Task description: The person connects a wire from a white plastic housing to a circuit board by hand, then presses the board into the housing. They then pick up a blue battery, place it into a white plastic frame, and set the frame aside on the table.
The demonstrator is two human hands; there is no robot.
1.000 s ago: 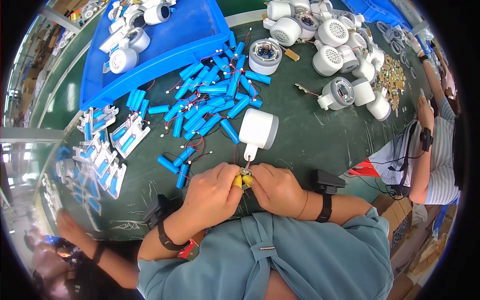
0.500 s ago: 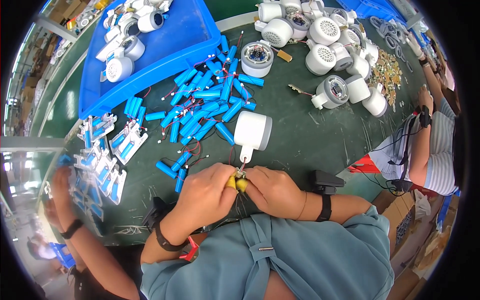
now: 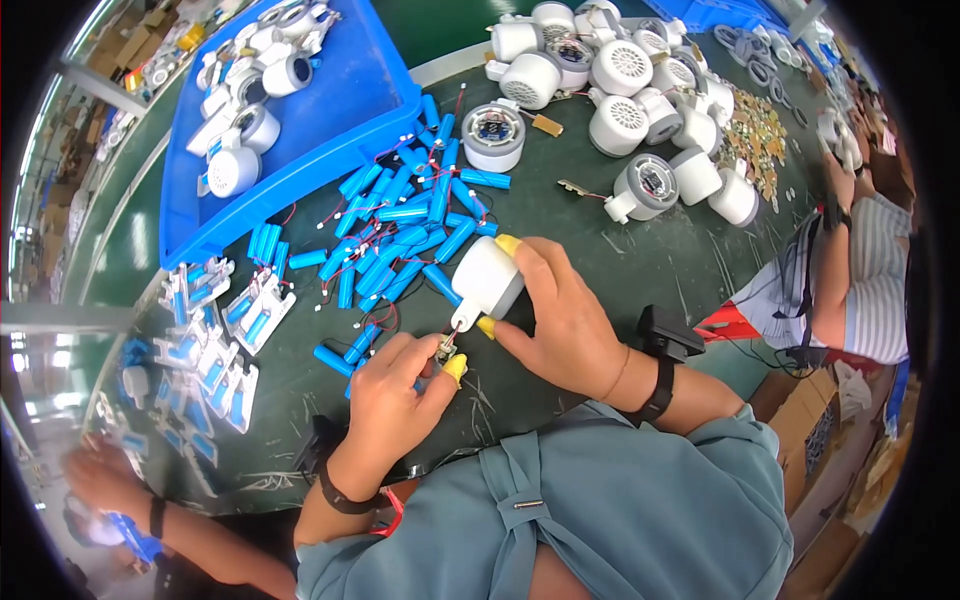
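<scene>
My right hand is closed round a white cylindrical housing with a grey rim, lying on its side, its narrow tab toward me. Thin wires run out of that tab to a small circuit board, which my left hand pinches just above the table. Yellow covers sit on some of my fingertips. Blue cylindrical battery cells with red and black leads lie heaped beyond my hands. How the wires join the board is too small to make out.
White housings crowd the far right, near loose small boards and grey rings. A blue bin holds more housings at far left. White brackets with blue cells stand left. Co-workers' arms show at both sides.
My right hand has left the circuit board and taken hold of the housing, which has turned and come slightly nearer. My left hand keeps the board. The whole view has shifted a little.
</scene>
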